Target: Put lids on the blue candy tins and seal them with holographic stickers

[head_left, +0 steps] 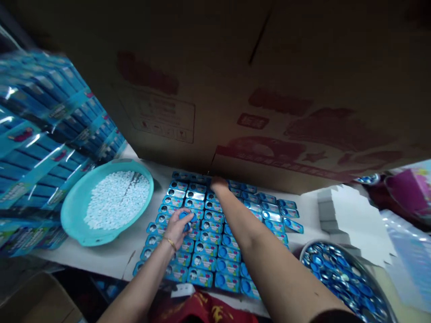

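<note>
Rows of small blue rectangular tins (204,264) with printed fronts lie side by side on the white table. Some show a dark or pale round spot at one end, others a blue round one. Over the left rows, my left hand (175,229), with a bracelet at the wrist, is closed around a few blue round caps (186,217). My right hand (218,183) reaches to the far rows near the cardboard box; its fingers are hidden from view, so what it holds cannot be told.
A big cardboard box (208,116) walls off the far side. To the left stand a turquoise basin (72,215) of white pellets and stacked, wrapped blue packs (50,148). A basin of shiny blue round caps (340,273) and white stacked sheets (357,224) are at right.
</note>
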Motion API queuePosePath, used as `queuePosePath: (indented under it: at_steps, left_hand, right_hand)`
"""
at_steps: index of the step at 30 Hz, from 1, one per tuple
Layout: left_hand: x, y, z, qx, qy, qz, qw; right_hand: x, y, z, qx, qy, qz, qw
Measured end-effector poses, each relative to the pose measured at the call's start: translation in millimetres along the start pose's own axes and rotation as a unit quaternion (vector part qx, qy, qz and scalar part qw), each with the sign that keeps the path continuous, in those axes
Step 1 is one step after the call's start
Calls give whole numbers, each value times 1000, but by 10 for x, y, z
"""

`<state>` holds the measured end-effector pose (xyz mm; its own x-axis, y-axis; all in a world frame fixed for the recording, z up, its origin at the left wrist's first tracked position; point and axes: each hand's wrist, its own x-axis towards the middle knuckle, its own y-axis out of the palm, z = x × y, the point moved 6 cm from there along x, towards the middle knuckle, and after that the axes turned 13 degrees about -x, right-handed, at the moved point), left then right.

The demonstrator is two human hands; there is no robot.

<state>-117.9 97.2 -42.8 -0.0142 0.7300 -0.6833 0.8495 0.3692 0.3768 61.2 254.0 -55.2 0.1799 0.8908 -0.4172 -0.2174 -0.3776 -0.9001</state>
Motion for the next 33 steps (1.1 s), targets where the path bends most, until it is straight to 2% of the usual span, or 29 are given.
queuePosePath:
  at_steps: [3, 6, 8, 9, 11, 13, 16, 19, 21, 23, 27, 30, 33]
  left_hand:
    - [-153, -49, 7, 22, -2, -4, 1000]
    - [-207, -143, 14, 33, 5, -38, 999]
    - [-187, -179, 33, 37, 14, -55, 998]
    - [-167, -181, 50, 37, 18, -59, 997]
    - [-122, -161, 99, 32, 22, -57, 998]
    - [-87, -118, 160, 11, 14, -39, 999]
    - [-72, -61, 228, -58, -17, 9, 998]
    - [-103, -56, 232, -125, -58, 40, 990]
    - [-139, -54, 201, -150, -77, 58, 984]
    - [-170, -43, 158, -161, -88, 75, 980]
    - [-181, -39, 101, -165, -93, 96, 977]
    - [-146, -45, 98, -181, -86, 109, 974]
    - [-91, -74, 131, -190, -87, 94, 973]
  right_hand:
    - [-133, -109, -62, 11, 23, 15, 1000]
    - [-483, -112, -54, 26, 6, -21, 999]
    - [-822, 24, 45, 66, -59, -45, 995]
    - [-1006, 122, 135, 110, -124, -48, 985]
    - [-1330, 355, 291, 199, -237, -10, 951]
    - [-1469, 541, 297, 247, -247, 35, 936]
    - [-1316, 548, 69, 220, -156, 24, 963]
    - [-979, 315, -142, 155, -92, -25, 983]
    - [-747, 179, -166, 113, -70, -38, 990]
    - [-537, 114, -129, 65, -48, -26, 996]
    - [-225, 116, -99, -3, -19, 39, 999]
    - [-166, 113, -177, -30, -14, 68, 997]
    - [-347, 104, -208, -47, -18, 41, 998]
